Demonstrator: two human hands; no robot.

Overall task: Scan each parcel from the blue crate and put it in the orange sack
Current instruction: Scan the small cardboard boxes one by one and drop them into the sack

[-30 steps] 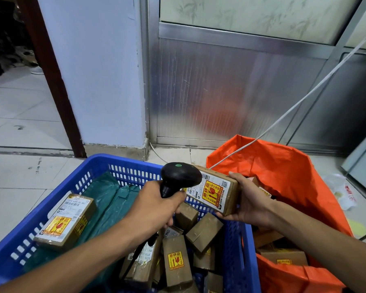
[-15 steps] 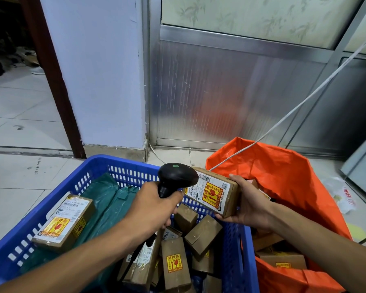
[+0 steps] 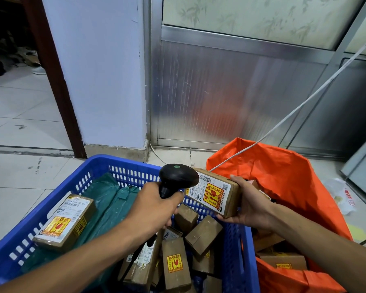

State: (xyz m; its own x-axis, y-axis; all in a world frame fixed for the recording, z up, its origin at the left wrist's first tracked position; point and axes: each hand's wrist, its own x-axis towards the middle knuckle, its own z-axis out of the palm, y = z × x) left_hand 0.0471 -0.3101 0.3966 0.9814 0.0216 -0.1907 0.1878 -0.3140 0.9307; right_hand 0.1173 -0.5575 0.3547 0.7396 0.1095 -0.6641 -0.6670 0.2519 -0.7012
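Our left hand (image 3: 154,208) wraps its grip round the handle of a black barcode scanner (image 3: 176,178), whose rounded head points at the white label of a brown cardboard parcel (image 3: 215,195) that our right hand (image 3: 249,205) clasps by its end, thumb on top and fingers beneath, above the right rim of the blue crate (image 3: 93,172). That slotted plastic crate holds more small taped cardboard boxes (image 3: 175,265), many with yellow-and-red stickers, beside crinkled green plastic mailers (image 3: 112,199). Just right of it on the tiled floor, the glossy orange sack (image 3: 283,176) gapes open with several boxes inside.
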